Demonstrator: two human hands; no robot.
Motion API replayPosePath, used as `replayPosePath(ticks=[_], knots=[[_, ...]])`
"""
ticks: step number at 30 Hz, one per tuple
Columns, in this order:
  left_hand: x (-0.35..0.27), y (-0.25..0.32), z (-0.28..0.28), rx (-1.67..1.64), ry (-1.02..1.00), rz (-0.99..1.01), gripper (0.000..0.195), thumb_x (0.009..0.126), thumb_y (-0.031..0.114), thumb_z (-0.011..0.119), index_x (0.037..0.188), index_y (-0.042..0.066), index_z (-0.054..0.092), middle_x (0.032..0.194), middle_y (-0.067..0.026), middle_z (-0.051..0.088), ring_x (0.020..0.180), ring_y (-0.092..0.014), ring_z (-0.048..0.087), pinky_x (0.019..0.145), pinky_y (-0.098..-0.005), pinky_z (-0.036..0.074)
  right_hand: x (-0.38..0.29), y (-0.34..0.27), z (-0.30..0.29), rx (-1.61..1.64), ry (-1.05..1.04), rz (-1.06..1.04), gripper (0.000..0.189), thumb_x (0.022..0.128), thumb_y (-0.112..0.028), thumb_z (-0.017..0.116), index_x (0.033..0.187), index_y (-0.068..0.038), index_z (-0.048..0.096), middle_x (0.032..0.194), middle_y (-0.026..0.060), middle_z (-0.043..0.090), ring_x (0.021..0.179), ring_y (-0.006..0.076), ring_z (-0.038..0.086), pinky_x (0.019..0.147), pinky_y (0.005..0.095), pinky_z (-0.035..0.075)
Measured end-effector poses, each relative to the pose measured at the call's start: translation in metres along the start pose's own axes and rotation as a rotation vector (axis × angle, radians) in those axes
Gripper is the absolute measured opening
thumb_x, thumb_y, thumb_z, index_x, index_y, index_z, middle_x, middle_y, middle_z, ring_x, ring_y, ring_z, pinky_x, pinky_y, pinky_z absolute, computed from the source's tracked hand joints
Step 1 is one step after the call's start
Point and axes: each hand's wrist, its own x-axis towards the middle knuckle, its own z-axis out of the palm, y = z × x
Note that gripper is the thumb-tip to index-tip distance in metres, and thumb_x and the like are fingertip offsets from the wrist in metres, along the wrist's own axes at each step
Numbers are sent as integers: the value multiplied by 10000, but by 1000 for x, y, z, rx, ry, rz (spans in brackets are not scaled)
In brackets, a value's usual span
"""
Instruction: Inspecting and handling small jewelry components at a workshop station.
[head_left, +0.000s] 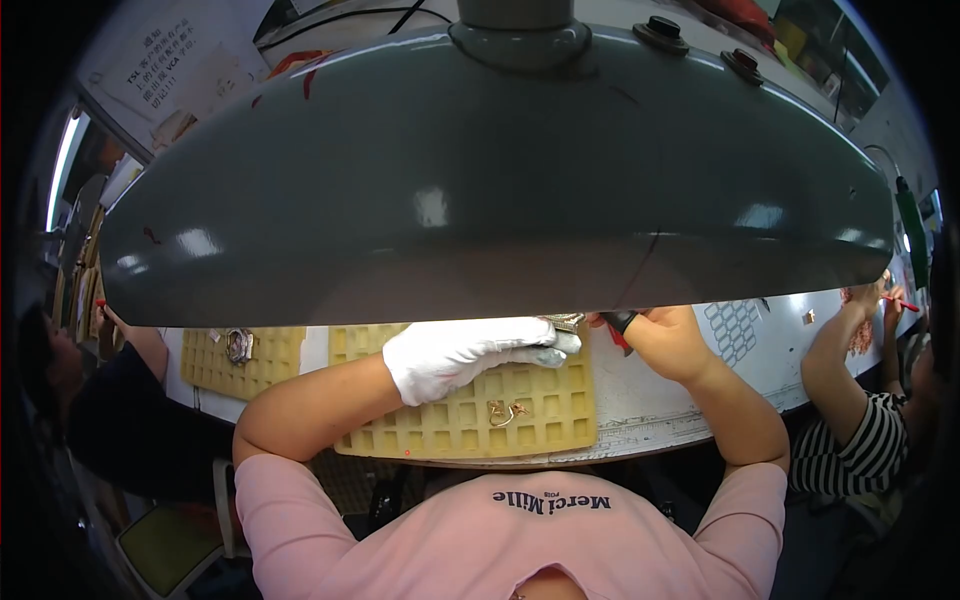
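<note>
My left hand (472, 352) wears a white glove and is shut on a shiny metal jewellery piece (568, 322), of which only a part shows by the fingertips. My right hand (666, 341) is bare and grips a hand tool with black and red handles (619, 327), close to the right of that piece. The lamp hood hides the tool's working end and some of my right fingers. Under my gloved hand lies a yellow tray with square pockets (465, 442). Gold-coloured jewellery pieces (508, 412) rest on it near the front.
A large grey lamp hood (495, 180) hangs low over the table (652, 420). At left, a second yellow tray (277, 367) bears a watch-like piece (240, 346). A honeycomb-patterned sheet (731, 330) lies at right. People sit on both sides, one in a striped sleeve (874, 446).
</note>
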Motion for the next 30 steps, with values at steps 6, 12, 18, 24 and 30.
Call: replayPosePath(ticks=[6,12,18,24,30], knots=[[0,-1,3,81,-8,1,384,873,114,582,1216,-34,497,1092,-137,600,998,-187,590,884,-308,469,-2,2,0,-586,-15,-191,164,786,-1,619,948,13,642,887,105,637,794,190,607,713,285,468],[-3,1,6,400,114,40,378,864,169,603,1193,-5,538,1044,-98,626,931,-147,594,849,-267,461,-1,0,2,-370,-4,-176,164,788,-22,639,951,-4,647,898,68,638,824,151,595,744,280,469],[-7,4,6,653,147,111,315,893,267,573,1116,49,616,953,-34,656,852,-73,585,724,-210,440,-4,3,8,88,-19,30,139,834,-27,610,970,-17,640,865,13,628,726,65,538,617,206,450],[-5,3,10,522,175,140,302,891,290,574,1090,70,629,882,3,651,737,-59,556,637,-213,432,-4,8,6,284,-82,98,106,869,-22,567,970,8,585,899,90,634,785,139,639,701,277,531],[-9,7,10,895,291,111,275,868,318,613,998,82,666,726,6,602,646,-67,506,614,-229,429,-3,-3,5,204,-96,183,106,839,-93,642,878,1,613,701,-5,569,643,60,519,568,207,428]])
